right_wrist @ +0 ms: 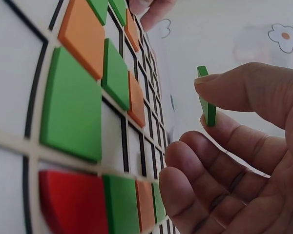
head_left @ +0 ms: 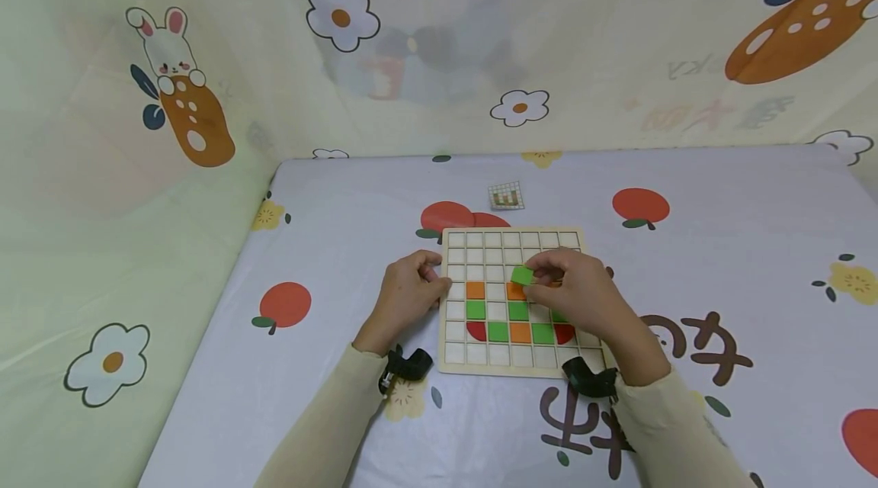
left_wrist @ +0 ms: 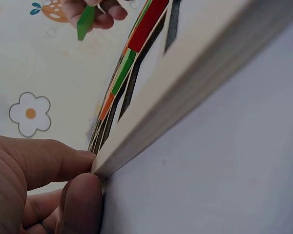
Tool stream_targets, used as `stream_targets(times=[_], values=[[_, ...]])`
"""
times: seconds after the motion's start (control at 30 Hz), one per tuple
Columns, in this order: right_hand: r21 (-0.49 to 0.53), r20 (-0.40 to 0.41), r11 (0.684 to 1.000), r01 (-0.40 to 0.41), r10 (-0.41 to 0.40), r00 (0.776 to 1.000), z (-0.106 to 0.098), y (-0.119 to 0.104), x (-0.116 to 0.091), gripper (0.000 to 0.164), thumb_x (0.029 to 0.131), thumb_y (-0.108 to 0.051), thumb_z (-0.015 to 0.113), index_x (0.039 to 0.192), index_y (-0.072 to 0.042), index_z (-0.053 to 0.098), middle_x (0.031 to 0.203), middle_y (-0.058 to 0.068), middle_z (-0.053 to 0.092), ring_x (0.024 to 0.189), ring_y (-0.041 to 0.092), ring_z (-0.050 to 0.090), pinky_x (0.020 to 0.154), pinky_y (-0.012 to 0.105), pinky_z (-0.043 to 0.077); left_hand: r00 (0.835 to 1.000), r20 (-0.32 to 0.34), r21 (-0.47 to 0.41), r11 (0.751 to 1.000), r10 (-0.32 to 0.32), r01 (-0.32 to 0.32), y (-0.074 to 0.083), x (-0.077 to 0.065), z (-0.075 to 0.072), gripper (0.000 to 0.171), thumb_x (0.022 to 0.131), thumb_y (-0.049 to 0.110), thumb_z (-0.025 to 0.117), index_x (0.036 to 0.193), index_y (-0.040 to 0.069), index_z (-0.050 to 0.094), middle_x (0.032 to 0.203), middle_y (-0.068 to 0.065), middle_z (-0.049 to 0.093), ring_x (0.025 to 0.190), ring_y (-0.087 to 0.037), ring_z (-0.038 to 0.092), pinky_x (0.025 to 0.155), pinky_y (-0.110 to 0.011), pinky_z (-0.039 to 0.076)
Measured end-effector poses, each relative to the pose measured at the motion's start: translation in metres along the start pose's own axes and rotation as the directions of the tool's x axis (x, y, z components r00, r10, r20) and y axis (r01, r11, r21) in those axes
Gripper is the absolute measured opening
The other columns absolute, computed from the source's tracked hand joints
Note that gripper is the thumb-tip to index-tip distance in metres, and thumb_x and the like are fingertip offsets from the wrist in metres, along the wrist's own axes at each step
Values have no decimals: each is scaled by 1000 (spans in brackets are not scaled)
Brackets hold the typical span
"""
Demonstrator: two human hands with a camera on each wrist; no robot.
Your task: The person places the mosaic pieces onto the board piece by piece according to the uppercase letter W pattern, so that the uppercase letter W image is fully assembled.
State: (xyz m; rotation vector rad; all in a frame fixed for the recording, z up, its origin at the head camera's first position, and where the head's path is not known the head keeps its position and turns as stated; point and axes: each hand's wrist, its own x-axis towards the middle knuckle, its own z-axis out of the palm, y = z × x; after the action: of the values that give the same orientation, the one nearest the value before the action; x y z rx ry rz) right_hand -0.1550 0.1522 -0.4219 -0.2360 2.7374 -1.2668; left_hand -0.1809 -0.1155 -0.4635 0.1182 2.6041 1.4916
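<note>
A square wooden grid board [head_left: 501,374] lies on the table with green, orange and red tiles in some of its cells. At its left edge my left hand [head_left: 405,291] pinches the rim between thumb and forefinger. Above the board my right hand [head_left: 581,291] holds a green square tile [head_left: 522,275] between thumb and forefinger; the right wrist view shows the tile [right_wrist: 208,105] edge-on, clear of the board. Below it sits an orange tile [head_left: 515,291], partly covered. Two rounded red tiles [head_left: 476,331] lie in the lowest filled row. My right hand hides several cells at the right.
Behind the board lies a small card [head_left: 506,196] with a printed grid pattern. The tablecloth [head_left: 370,221] has fruit and flower prints. A patterned curtain [head_left: 425,114] rises behind and at the left. Black wrist devices [head_left: 409,366] are strapped on both wrists.
</note>
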Motion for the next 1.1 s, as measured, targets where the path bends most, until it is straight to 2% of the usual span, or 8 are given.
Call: stream_targets(times=[0.4, 0.6, 1.1], values=[[-38, 59, 999, -2, 4, 998, 13, -14, 19, 27, 89, -13, 76, 114, -5, 76, 101, 8, 69, 94, 24, 62, 83, 39, 53, 1000, -7, -3, 1000, -1, 1, 1, -1, -1, 37, 93, 12, 74, 128, 1, 67, 82, -4, 65, 58, -13, 62, 57, -27, 53], [-64, 99, 998, 9, -2, 995, 19, -19, 30, 27, 89, -12, 76, 115, -4, 77, 100, 8, 67, 92, 23, 60, 82, 37, 52, 1000, 4, -6, 1000, 23, -23, 0, 0, -1, 35, 93, 10, 73, 126, -1, 67, 80, -5, 65, 56, -12, 62, 56, -27, 52], [-111, 171, 993, 38, -19, 985, 28, -24, 47, 27, 89, -12, 76, 115, -4, 77, 92, 6, 66, 89, 23, 56, 76, 34, 48, 1000, 3, 21, 1000, 10, -10, -1, 3, 0, 35, 93, 11, 73, 126, 1, 67, 79, -3, 65, 56, -12, 62, 57, -26, 51]])
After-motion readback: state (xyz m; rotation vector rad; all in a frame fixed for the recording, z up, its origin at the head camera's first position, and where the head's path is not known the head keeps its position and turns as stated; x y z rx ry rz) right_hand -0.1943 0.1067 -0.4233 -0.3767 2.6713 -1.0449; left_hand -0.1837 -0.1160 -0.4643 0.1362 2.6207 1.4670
